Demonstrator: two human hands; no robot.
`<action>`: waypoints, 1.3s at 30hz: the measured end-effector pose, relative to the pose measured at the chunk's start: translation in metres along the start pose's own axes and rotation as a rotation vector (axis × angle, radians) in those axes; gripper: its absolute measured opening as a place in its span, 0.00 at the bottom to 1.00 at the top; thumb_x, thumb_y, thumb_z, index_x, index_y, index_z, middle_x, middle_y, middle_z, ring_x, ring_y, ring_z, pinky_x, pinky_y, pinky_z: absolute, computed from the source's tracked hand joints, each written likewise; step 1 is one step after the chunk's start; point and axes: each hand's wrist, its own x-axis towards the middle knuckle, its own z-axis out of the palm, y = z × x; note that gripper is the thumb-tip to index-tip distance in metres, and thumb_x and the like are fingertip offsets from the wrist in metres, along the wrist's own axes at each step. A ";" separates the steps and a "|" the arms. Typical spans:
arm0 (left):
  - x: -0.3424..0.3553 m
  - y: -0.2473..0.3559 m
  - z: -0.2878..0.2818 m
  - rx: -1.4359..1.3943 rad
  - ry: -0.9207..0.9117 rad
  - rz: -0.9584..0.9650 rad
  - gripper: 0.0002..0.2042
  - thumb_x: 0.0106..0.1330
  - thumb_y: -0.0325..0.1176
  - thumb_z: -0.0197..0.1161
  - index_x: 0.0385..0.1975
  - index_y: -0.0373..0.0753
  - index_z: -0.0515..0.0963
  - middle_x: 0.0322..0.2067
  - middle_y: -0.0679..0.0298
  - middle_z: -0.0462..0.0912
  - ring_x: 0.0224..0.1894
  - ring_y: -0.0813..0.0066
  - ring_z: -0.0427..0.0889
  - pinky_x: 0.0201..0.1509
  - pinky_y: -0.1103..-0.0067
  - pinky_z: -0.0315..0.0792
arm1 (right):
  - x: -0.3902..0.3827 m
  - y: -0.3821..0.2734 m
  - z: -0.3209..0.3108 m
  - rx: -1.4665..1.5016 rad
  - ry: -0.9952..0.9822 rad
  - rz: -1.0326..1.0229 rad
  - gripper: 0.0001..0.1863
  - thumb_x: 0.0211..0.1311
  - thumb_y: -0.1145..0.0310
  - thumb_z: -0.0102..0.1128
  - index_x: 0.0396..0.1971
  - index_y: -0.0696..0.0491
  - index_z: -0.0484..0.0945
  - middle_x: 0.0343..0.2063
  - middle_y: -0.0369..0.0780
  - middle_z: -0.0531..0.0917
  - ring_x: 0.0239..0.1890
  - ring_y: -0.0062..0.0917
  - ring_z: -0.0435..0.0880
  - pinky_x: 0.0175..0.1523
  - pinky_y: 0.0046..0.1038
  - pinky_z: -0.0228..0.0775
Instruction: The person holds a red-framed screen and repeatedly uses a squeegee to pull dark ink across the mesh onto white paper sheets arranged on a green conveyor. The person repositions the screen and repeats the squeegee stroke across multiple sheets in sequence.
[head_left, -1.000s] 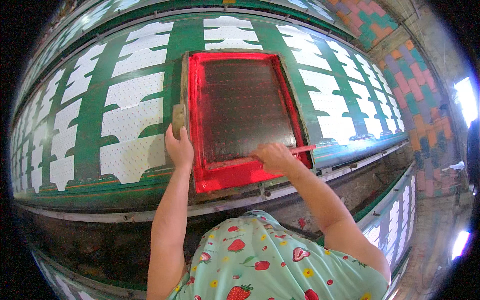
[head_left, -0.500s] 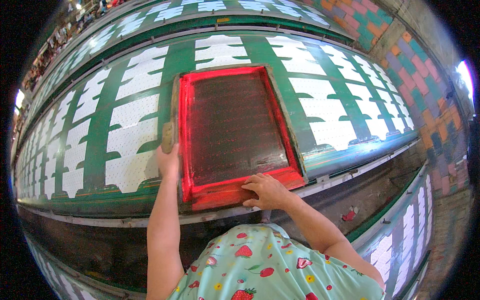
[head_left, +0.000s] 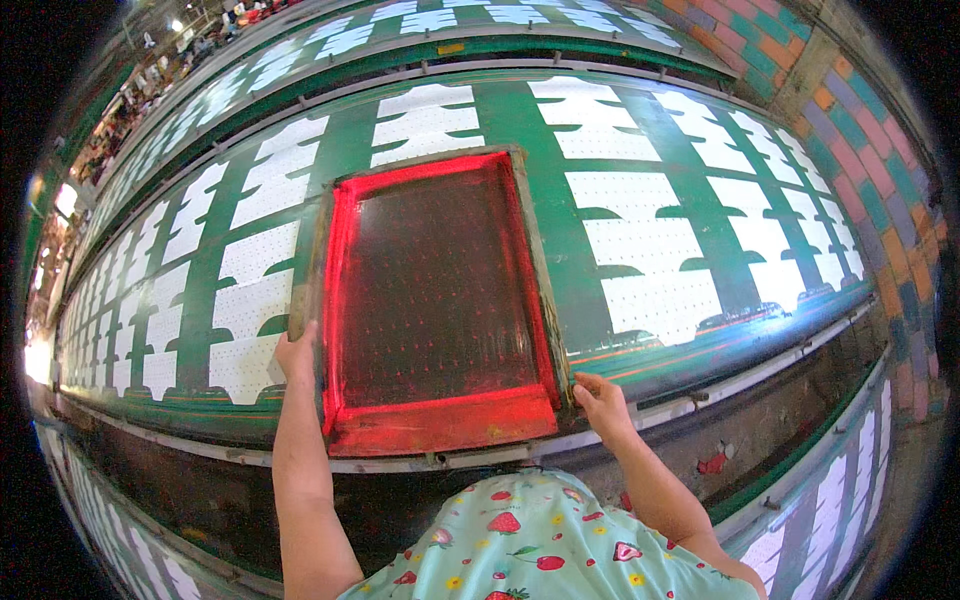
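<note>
A screen-printing frame with red-coated borders and dark mesh lies over a long green printing table. White dotted fabric pieces are laid out in rows on the table. My left hand is closed at the frame's left side, around a short tan wooden piece that lies along that edge. Whether this piece is fixed to the frame I cannot tell. At the frame's lower right edge, my right hand has its fingers curled and pressed against the rim.
A metal rail with small stops runs along the table's near edge. Behind is another long table with white pieces, and a further one stands at the lower right. Coloured paving lies to the right. A red scrap sits below the rail.
The frame has shifted left and towards me. My right hand has gone from lying spread on its near red border to its right edge. My left hand has moved along with the frame.
</note>
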 end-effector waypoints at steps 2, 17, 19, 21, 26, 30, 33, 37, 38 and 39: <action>0.000 0.004 0.000 -0.028 -0.030 -0.006 0.24 0.68 0.43 0.81 0.54 0.30 0.88 0.48 0.54 0.93 0.50 0.63 0.90 0.58 0.66 0.79 | 0.002 -0.001 -0.001 0.110 -0.064 0.122 0.25 0.83 0.63 0.64 0.73 0.57 0.79 0.56 0.40 0.90 0.49 0.22 0.87 0.49 0.28 0.80; 0.007 -0.004 -0.002 -0.232 -0.146 -0.096 0.22 0.71 0.37 0.79 0.58 0.30 0.86 0.50 0.58 0.92 0.50 0.67 0.88 0.60 0.69 0.78 | -0.019 -0.043 0.030 0.118 0.160 0.055 0.24 0.82 0.65 0.65 0.70 0.62 0.82 0.58 0.41 0.88 0.60 0.24 0.82 0.68 0.29 0.72; 0.012 -0.010 -0.004 -0.344 -0.198 -0.134 0.22 0.72 0.36 0.78 0.60 0.30 0.85 0.52 0.59 0.91 0.51 0.67 0.88 0.60 0.69 0.78 | -0.029 -0.056 0.027 0.101 0.194 0.008 0.23 0.81 0.65 0.65 0.69 0.60 0.83 0.53 0.39 0.87 0.56 0.23 0.82 0.65 0.28 0.72; 0.017 -0.012 -0.006 -0.461 -0.253 -0.193 0.23 0.72 0.35 0.78 0.62 0.30 0.84 0.54 0.59 0.91 0.52 0.67 0.87 0.61 0.69 0.78 | -0.041 -0.071 0.020 0.058 0.180 -0.039 0.22 0.81 0.65 0.66 0.67 0.58 0.85 0.45 0.37 0.84 0.51 0.23 0.80 0.60 0.28 0.71; 0.014 0.003 -0.006 -0.582 -0.296 -0.187 0.19 0.74 0.34 0.76 0.60 0.33 0.84 0.51 0.60 0.90 0.49 0.69 0.88 0.56 0.69 0.79 | -0.031 -0.089 -0.003 -0.028 0.259 -0.186 0.21 0.79 0.64 0.67 0.65 0.56 0.87 0.36 0.36 0.76 0.43 0.23 0.76 0.52 0.29 0.69; -0.011 0.036 0.023 -0.531 -0.278 -0.222 0.18 0.73 0.34 0.77 0.57 0.32 0.85 0.48 0.62 0.91 0.46 0.70 0.88 0.54 0.69 0.79 | -0.005 -0.071 -0.050 -0.053 0.340 -0.171 0.20 0.78 0.62 0.68 0.62 0.57 0.88 0.36 0.41 0.81 0.42 0.28 0.80 0.51 0.32 0.73; -0.048 0.063 0.060 -0.558 -0.267 -0.160 0.18 0.73 0.35 0.78 0.56 0.32 0.86 0.46 0.64 0.90 0.44 0.71 0.87 0.52 0.70 0.78 | 0.015 -0.047 -0.095 -0.040 0.417 -0.218 0.19 0.79 0.61 0.66 0.60 0.58 0.89 0.37 0.44 0.84 0.42 0.31 0.83 0.51 0.34 0.75; -0.112 0.108 0.123 -0.604 -0.253 -0.087 0.17 0.72 0.35 0.79 0.54 0.33 0.86 0.43 0.66 0.89 0.41 0.73 0.84 0.50 0.72 0.76 | 0.040 -0.013 -0.171 0.034 0.450 -0.119 0.21 0.81 0.60 0.65 0.60 0.61 0.88 0.44 0.45 0.89 0.48 0.29 0.85 0.57 0.33 0.75; -0.131 0.121 0.140 -0.619 -0.253 -0.071 0.17 0.72 0.35 0.79 0.53 0.33 0.86 0.42 0.66 0.89 0.41 0.74 0.84 0.50 0.72 0.76 | 0.046 -0.004 -0.196 0.047 0.437 -0.089 0.22 0.81 0.60 0.64 0.61 0.62 0.87 0.48 0.44 0.89 0.52 0.27 0.85 0.61 0.32 0.74; -0.149 0.134 0.157 -0.648 -0.263 -0.041 0.16 0.72 0.35 0.79 0.53 0.34 0.86 0.42 0.67 0.89 0.41 0.74 0.84 0.50 0.72 0.76 | 0.052 0.006 -0.219 0.054 0.434 -0.055 0.23 0.82 0.60 0.64 0.62 0.63 0.87 0.52 0.44 0.90 0.56 0.26 0.85 0.64 0.31 0.74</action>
